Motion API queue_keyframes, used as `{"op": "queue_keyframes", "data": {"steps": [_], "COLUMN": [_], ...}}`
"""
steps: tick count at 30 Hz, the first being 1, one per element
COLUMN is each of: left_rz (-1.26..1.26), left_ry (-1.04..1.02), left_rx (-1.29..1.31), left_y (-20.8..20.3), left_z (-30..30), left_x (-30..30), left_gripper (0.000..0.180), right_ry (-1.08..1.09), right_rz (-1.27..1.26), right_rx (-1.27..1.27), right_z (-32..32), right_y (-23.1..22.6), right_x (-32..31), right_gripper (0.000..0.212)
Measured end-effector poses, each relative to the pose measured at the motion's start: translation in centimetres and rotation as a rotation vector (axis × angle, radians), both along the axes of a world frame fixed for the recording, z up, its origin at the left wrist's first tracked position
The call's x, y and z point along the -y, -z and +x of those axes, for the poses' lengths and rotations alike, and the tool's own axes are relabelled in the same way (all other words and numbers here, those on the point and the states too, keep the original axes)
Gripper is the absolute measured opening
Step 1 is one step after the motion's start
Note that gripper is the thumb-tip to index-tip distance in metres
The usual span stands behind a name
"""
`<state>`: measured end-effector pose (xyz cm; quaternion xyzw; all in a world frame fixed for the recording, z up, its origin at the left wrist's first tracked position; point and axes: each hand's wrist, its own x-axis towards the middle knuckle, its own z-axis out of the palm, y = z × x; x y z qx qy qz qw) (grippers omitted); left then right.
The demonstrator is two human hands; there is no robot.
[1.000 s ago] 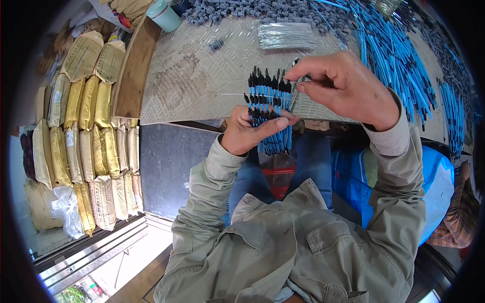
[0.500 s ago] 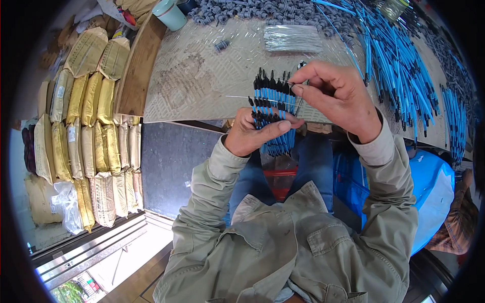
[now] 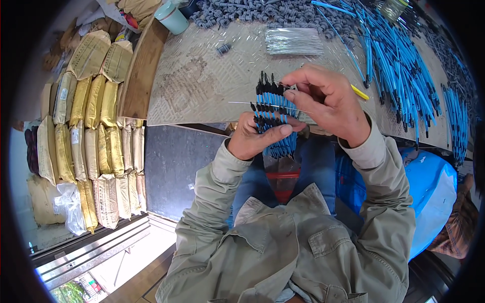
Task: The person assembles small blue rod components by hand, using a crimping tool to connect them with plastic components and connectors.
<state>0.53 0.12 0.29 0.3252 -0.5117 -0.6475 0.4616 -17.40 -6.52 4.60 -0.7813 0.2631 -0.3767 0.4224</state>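
Pale, patterned worktop (image 3: 212, 83) stretches beyond my two hands. My left hand (image 3: 256, 134) grips one bundle of blue rods (image 3: 270, 98) by the near edge, one thin wire (image 3: 241, 102) across it. Thumb and forefinger of my right hand (image 3: 326, 101) nearly meet at its black tips; I can't tell what's between. Farther: one wire stack (image 3: 294, 41), one loose grey fitting (image 3: 223, 48), one pale-green cup (image 3: 174, 21), contents hidden.

Daylight enters strongest at the lower left of the frame, where a patch of ground (image 3: 137, 248) burns out to white. The table (image 3: 209, 98) is evenly and softly lit; the wire bundle (image 3: 294, 41) glints near the top. Shade gathers between the trouser legs (image 3: 319, 164). Fisheye distortion bends outer edges into black corners.
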Motion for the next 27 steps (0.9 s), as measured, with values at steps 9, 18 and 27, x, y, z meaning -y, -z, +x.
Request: {"op": "queue_keyframes", "data": {"steps": [9, 18, 27], "left_rz": [-0.052, -0.041, -0.076], "left_ry": [0.003, 0.007, -0.041], "left_rx": [0.013, 0.003, -0.013], "left_y": [0.3, 0.4, -0.1], "left_z": [0.0, 0.0, -0.2], "left_x": [-0.1, 0.0, -0.4], "left_gripper": [0.019, 0.019, 0.023], "right_ry": [-0.065, -0.114, -0.082], "right_rz": [-0.095, -0.013, -0.205], "right_rx": [-0.158, -0.111, -0.137], "right_z": [-0.3, 0.3, 0.5], "right_y": [-2.4, -1.5, -2.2], "right_x": [0.8, 0.9, 0.8], "right_gripper": [0.016, 0.015, 0.016]}}
